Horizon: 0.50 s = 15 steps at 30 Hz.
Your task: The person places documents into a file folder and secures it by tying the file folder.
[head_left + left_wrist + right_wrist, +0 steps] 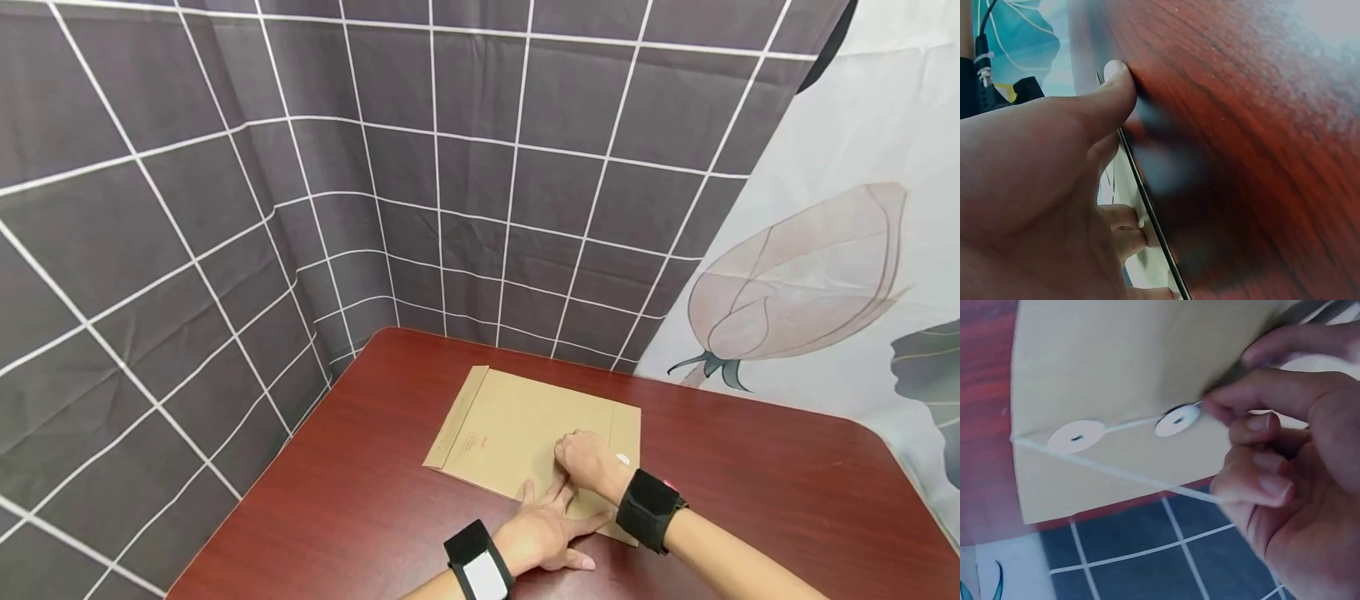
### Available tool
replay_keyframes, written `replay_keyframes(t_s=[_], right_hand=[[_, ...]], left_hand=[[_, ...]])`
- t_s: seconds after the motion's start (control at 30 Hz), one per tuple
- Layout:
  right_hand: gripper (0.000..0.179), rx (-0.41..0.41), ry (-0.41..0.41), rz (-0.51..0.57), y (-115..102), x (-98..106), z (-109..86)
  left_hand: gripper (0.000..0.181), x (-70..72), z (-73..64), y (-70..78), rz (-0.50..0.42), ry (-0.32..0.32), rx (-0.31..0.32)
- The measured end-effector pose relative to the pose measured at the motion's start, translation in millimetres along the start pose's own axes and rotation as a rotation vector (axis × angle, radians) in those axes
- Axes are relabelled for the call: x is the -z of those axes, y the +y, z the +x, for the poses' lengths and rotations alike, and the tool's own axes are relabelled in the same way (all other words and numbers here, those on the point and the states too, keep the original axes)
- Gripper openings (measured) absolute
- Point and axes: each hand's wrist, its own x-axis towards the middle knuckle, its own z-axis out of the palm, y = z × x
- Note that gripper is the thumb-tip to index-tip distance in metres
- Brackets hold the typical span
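A flat kraft-paper document envelope [525, 408] lies on the table, with a folded strip along its left end and small red print beside it. My left hand [543, 533] rests with spread fingers on its near edge, the thumb out over the table. In the right wrist view, two white paper discs [1077, 437] sit on the envelope, and a thin white string [1129, 477] runs from its edge to my right hand [1291, 456]. The curled fingers of that hand pinch the string close beside the second disc.
The reddish-brown wooden table [360, 442] extends around the envelope. Behind and to the left hangs a dark grey curtain [480, 183] with a white grid. A white cloth [810, 333] with a pink flower bud print hangs at the right.
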Motion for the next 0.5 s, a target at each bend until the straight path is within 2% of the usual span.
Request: replay_keyframes(t_s=[0.1, 0.27, 0.37, 0.5], right_hand=[[0.024, 0.029, -0.028, -0.004, 7.8, -5.4, 2.6], [0.018, -0.001, -0.039, 0.102, 21.6, -12.1, 5.4], [0.018, -0.05, -0.034, 0.201, 32.2, -14.2, 5.8], [0.023, -0.199, -0.047, 0.381, 46.3, -15.2, 5.4]], left_hand=[[0.064, 0.1, 0.9, -0.1, -0.01, -0.032, 0.001], [0.063, -2.7, 1.1, 1.2, 0.016, -0.036, 0.01], [0.063, -3.7, 1.0, 1.6, 0.031, -0.027, 0.012], [0.063, -3.3, 2.4, 0.4, 0.031, -0.02, 0.022]])
